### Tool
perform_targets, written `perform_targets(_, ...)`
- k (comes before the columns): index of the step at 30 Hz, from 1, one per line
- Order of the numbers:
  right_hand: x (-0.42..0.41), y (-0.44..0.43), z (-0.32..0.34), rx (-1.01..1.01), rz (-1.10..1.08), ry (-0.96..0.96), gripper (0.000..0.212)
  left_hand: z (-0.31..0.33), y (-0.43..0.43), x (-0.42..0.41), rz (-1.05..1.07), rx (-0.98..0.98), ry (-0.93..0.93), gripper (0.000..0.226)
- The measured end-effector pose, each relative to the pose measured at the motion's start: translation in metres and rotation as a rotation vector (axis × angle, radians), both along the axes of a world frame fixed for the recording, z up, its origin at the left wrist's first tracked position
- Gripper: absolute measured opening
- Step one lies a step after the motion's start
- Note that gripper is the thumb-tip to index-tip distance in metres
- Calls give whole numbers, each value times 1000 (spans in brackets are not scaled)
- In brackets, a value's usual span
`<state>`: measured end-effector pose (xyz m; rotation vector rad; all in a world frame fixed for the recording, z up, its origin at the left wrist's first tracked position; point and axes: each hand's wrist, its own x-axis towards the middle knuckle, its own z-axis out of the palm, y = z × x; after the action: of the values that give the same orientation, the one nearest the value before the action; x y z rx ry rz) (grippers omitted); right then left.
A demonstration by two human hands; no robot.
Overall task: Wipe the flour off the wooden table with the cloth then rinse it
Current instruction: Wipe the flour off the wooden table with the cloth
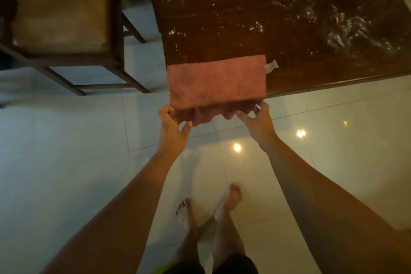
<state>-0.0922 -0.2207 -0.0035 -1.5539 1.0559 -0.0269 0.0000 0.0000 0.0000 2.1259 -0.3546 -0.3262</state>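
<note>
Pink cloth (216, 80) flat over table (311, 78) corner — near edge pinched by left hand (172, 127), right hand (259, 121)

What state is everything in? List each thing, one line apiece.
cloth: spread flat on the table's near corner, with its near edge hanging off.
left hand: pinches the cloth's near edge.
right hand: pinches the cloth's near edge.
table: unwiped, with flour specks and smears across the top.
chair: upright on the floor beside the table.
</note>
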Motion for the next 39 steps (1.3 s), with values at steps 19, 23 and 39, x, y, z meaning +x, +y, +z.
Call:
perform_targets(19,-49,48,-26,-68,-68,-84,25,-20,30,-54,143,-26,79,61)
perform_targets(23,-59,54,-6,-2,-59,-213,37,-7,32,-60,13,-65,137,51)
perform_targets(39,-20,12,80,-257,76,-286,27,98,-21,5,-70,-199,92,32)
